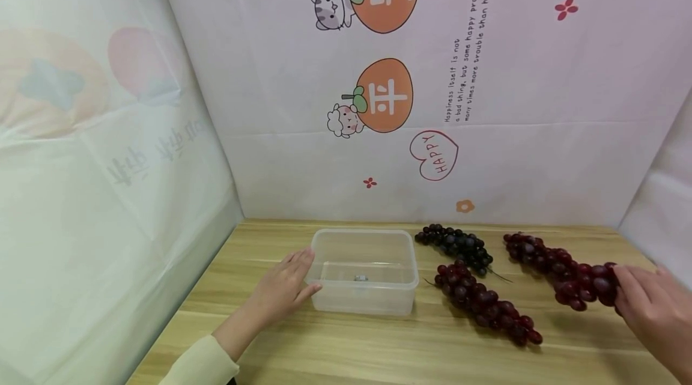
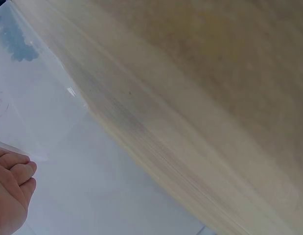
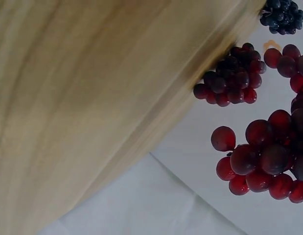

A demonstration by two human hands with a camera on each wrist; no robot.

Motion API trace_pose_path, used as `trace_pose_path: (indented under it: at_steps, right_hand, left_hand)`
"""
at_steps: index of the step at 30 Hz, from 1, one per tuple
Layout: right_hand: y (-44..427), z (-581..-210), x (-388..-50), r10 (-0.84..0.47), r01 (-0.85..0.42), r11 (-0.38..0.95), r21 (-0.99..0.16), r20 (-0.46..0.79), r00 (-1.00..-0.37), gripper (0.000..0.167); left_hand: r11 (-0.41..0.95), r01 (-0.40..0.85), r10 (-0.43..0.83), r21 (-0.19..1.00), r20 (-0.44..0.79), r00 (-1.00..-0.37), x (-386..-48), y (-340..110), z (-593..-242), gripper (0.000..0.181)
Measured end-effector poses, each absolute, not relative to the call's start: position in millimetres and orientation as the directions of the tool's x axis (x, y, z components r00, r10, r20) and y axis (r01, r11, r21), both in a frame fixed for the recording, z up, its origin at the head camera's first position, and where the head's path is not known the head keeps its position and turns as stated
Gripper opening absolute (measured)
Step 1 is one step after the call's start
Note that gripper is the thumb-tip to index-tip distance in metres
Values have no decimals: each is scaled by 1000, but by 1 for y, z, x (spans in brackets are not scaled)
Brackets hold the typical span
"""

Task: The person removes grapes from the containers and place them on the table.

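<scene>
A clear plastic box point(image 1: 362, 301) without a lid stands mid-table in the head view. My left hand point(image 1: 286, 286) rests against its left side, fingers fairly straight along the rim and the thumb near the front corner. On the right, my right hand point(image 1: 654, 313) grips the near end of a bunch of dark red grapes point(image 1: 562, 271), which slants away to the back left. That bunch looms large in the right wrist view, where the hand itself is out of sight. The left wrist view catches the left fingers point(image 2: 21, 171) at the box's edge.
Another red grape bunch point(image 1: 483, 301) lies right of the box, and a smaller black grape bunch point(image 1: 456, 247) sits behind it. White printed cloth point(image 1: 292, 181) walls off the back and sides of the wooden table point(image 1: 346, 349).
</scene>
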State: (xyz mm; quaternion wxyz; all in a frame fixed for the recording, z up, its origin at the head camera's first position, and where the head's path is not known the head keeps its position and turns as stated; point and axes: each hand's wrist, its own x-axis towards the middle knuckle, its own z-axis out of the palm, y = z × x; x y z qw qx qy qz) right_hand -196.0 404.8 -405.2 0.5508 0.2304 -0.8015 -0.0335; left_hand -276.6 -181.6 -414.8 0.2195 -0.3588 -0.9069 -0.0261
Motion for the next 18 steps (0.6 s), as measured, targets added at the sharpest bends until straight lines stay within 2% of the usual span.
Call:
trace_pose_path:
  at_steps: [4, 10, 13, 18]
  right_hand:
    - [409, -408, -194, -419, -333, 892, 307, 839, -347, 63]
    - [416, -414, -195, -462, -409, 857, 315, 822, -333, 62]
    - [419, -420, -196, -469, -425, 851, 309, 813, -346, 63]
    - [419, -428, -192, -403, -374, 895, 242, 797, -449, 75]
  left_hand:
    - [741, 663, 640, -107, 415, -647, -276, -181, -414, 68]
    - [743, 661, 638, -105, 410, -652, -276, -181, -413, 68]
    - [742, 660, 640, -114, 414, -647, -276, -181, -413, 68]
    - [739, 663, 643, -119, 417, -643, -276, -181, -413, 68]
